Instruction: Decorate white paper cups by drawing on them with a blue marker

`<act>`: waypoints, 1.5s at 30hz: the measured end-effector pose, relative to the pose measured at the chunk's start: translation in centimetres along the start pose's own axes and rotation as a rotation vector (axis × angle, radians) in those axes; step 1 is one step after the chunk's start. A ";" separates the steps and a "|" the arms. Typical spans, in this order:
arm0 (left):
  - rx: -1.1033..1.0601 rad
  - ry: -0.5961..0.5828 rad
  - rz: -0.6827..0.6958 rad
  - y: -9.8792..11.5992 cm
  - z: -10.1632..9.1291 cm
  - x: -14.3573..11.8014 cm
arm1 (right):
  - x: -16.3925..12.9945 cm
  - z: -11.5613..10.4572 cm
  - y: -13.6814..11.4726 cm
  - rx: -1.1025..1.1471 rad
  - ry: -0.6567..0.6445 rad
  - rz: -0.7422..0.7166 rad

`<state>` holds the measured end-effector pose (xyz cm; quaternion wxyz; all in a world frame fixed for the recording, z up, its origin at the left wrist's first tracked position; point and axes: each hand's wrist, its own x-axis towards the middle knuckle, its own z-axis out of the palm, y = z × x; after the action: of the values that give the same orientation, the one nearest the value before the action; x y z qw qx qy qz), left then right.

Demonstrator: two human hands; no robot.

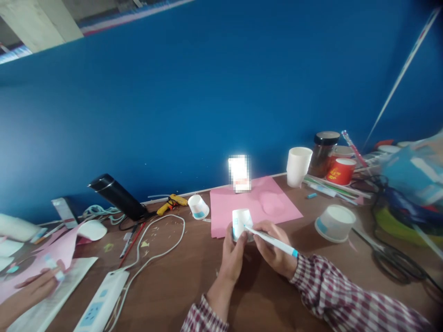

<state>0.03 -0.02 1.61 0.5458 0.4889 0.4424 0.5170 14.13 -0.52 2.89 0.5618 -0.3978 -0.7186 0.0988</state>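
Observation:
My left hand grips a small white paper cup with a blue band, held upside down over the brown table. My right hand holds a white pen with a blue end, its tip touching the side of the cup. Behind the cup a pink sheet of paper lies flat on the table, with a pink round cut-out on it.
A tipped cup, a yellow glue gun, a black flask and a white power strip lie to the left. Stacked cups, a jar, a red cup, an upturned bowl and scissors sit right. Another person's hand holds pink paper at far left.

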 end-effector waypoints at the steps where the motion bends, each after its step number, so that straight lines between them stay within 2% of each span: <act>1: 0.030 -0.004 -0.008 0.2 0.0 0.0 | 0.0 0.0 0.0 0.001 0.004 0.019; 6: 0.147 -0.015 0.026 1.0 0.1 -0.1 | 0.3 -0.2 -0.1 -0.001 0.011 0.072; 15: 0.172 -0.016 0.023 1.3 0.1 -0.2 | 0.2 -0.1 0.1 0.005 0.009 0.038; 28: 0.152 -0.025 0.009 1.4 0.2 -0.3 | 0.3 -0.1 0.1 -0.012 -0.004 0.096; 45: 0.301 -0.048 0.036 1.1 0.2 -0.3 | 0.6 -0.4 0.0 -0.048 0.009 0.119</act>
<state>0.05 -0.32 2.77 0.4672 0.5852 0.4930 0.4429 14.50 -0.25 3.43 0.5484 -0.4536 -0.6934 0.1128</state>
